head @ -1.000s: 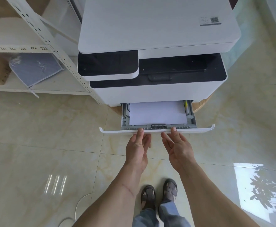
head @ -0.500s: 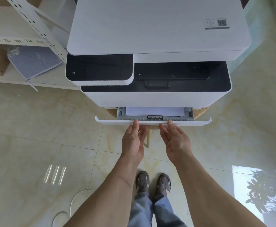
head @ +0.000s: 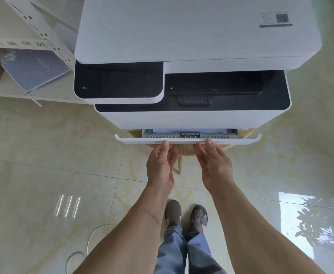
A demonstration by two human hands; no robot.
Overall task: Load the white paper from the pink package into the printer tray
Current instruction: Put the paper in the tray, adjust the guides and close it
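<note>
paper tray (head: 247, 141): nearly shut, white paper (head: 190, 130) inside | left hand (head: 160, 165), right hand (head: 214, 165): open, fingertips on tray front | printer (head: 192, 119)

head cam | worn, looks forward and steeply down | near printer (head: 192, 56) front | floor (head: 43, 155) and feet below | single view

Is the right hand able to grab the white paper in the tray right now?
Probably not. The tray is nearly shut, so only a thin strip of white paper shows under the printer, and the right hand pushes the tray's front.
</note>
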